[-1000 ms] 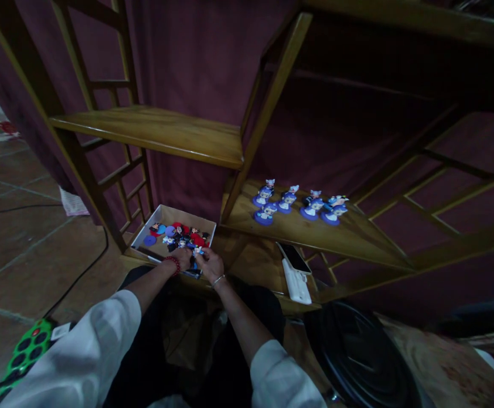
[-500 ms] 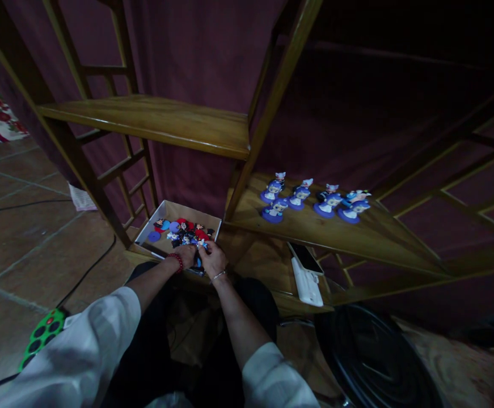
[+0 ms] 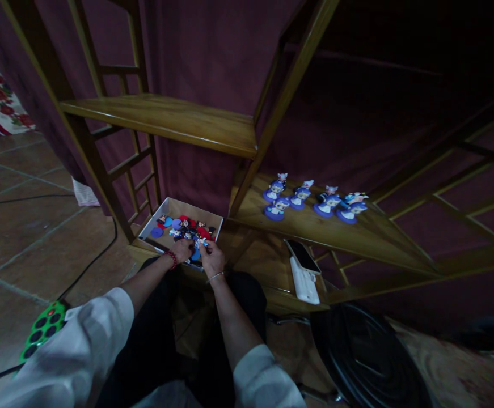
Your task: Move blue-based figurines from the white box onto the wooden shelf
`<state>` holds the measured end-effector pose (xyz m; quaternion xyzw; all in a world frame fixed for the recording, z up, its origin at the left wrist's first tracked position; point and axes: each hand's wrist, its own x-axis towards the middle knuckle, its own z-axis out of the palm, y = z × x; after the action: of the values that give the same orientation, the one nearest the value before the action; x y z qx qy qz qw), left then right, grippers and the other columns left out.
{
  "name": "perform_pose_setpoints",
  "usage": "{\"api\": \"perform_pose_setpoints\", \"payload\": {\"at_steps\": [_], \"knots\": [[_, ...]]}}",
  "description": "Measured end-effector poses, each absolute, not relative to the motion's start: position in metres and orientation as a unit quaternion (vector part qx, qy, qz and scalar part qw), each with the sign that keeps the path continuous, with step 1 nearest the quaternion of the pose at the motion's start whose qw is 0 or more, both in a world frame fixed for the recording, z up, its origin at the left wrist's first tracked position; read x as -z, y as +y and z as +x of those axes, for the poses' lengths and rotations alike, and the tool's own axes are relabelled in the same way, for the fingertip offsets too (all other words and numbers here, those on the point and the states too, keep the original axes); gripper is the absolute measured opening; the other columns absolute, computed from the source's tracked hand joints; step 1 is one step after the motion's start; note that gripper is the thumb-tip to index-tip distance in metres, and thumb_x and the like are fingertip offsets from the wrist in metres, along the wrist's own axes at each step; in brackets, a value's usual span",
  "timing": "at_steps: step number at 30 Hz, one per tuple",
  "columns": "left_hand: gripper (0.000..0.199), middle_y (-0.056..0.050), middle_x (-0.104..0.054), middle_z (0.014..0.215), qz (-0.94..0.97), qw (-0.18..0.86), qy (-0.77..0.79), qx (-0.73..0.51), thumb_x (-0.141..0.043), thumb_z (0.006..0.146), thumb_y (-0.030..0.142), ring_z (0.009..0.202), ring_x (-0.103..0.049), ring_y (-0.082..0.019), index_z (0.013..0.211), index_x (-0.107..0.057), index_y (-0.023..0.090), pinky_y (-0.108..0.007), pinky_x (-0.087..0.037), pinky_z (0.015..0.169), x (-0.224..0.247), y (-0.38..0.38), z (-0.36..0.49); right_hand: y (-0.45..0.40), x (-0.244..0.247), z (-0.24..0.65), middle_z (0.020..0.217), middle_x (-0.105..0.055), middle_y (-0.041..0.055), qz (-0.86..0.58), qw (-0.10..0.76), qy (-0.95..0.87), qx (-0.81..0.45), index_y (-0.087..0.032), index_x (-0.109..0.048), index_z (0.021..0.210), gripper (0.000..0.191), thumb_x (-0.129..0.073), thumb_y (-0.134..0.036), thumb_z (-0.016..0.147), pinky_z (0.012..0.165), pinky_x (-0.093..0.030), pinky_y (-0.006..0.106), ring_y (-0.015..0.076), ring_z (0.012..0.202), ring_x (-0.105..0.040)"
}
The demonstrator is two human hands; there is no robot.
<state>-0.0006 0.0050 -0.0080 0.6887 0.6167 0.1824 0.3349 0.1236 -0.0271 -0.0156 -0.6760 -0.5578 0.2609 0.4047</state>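
A shallow cardboard box [image 3: 155,229] holds a jumble of small figurines and round discs in red, black, blue and purple. Over its near edge, my right hand [image 3: 213,260] pinches a small white-and-blue figurine [image 3: 203,242] between thumb and fingers. My left hand [image 3: 181,250], wearing a red bead bracelet, is bent into the box close beside it. Its fingers look closed, and what they grip is hidden. A blue disc [image 3: 196,255] shows between the two hands. At the box's left end lies a purple disc [image 3: 157,232].
Several figurines on purple bases [image 3: 325,209] stand on the wooden shelf [image 3: 374,243] to the right. Below are a phone [image 3: 303,256] and a white object [image 3: 304,283]. A black round stool [image 3: 366,357] stands at lower right; a green power strip [image 3: 42,328] lies on the floor.
The view has shifted slightly. My left hand has tilted a little, and more of the blue disc shows between my hands. The figurine stays in my right hand.
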Motion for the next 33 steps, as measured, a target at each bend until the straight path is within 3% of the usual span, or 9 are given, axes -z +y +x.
{"api": "perform_pose_setpoints", "payload": {"at_steps": [6, 11, 20, 26, 33], "knots": [[0.01, 0.0, -0.061, 0.059, 0.537, 0.478, 0.615, -0.324, -0.055, 0.064, 0.017, 0.061, -0.057, -0.015, 0.07, -0.063, 0.018, -0.025, -0.045, 0.06, 0.01, 0.003, -0.01, -0.028, 0.026, 0.12, 0.075, -0.067, 0.0002, -0.675, 0.421, -0.531, -0.293, -0.024, -0.061, 0.091, 0.027, -0.049, -0.04, 0.074, 0.061, -0.048, 0.023, 0.0148, 0.07, -0.062], [0.011, -0.003, -0.062, 0.064, 0.35, 0.601, 0.557, -0.453, -0.058, 0.066, 0.016, 0.057, -0.058, -0.013, 0.076, -0.059, 0.013, -0.027, -0.05, 0.056, 0.011, -0.001, -0.017, -0.028, 0.03, 0.116, 0.077, -0.068, 0.0022, -0.637, 0.468, -0.486, -0.374, -0.019, -0.057, 0.097, 0.033, -0.049, -0.04, 0.073, 0.057, -0.05, 0.023, 0.0145, 0.065, -0.063], [0.012, 0.0, -0.059, 0.062, 0.314, 0.626, 0.51, -0.499, -0.056, 0.07, 0.009, 0.054, -0.059, -0.011, 0.082, -0.053, 0.012, -0.026, -0.052, 0.055, 0.009, -0.007, -0.018, -0.029, 0.028, 0.106, 0.078, -0.068, 0.004, -0.584, 0.531, -0.415, -0.453, -0.015, -0.056, 0.104, 0.042, -0.053, -0.039, 0.069, 0.059, -0.051, 0.024, 0.0154, 0.066, -0.064], [0.014, 0.002, -0.058, 0.058, 0.33, 0.601, 0.529, -0.499, -0.061, 0.067, 0.01, 0.054, -0.058, -0.01, 0.08, -0.055, 0.011, -0.023, -0.052, 0.056, 0.012, -0.007, -0.014, -0.027, 0.029, 0.105, 0.075, -0.068, 0.0043, -0.566, 0.569, -0.376, -0.463, -0.014, -0.06, 0.096, 0.042, -0.057, -0.042, 0.065, 0.055, -0.051, 0.023, 0.0164, 0.065, -0.064], [0.022, -0.001, -0.064, 0.065, 0.376, 0.601, 0.543, -0.451, -0.064, 0.065, 0.012, 0.055, -0.06, -0.012, 0.087, -0.059, 0.011, -0.025, -0.052, 0.056, 0.014, -0.009, -0.011, -0.027, 0.028, 0.107, 0.078, -0.067, 0.0041, -0.577, 0.554, -0.386, -0.46, -0.015, -0.063, 0.09, 0.042, -0.061, -0.044, 0.06, 0.051, -0.048, 0.023, 0.0169, 0.067, -0.062]]}}
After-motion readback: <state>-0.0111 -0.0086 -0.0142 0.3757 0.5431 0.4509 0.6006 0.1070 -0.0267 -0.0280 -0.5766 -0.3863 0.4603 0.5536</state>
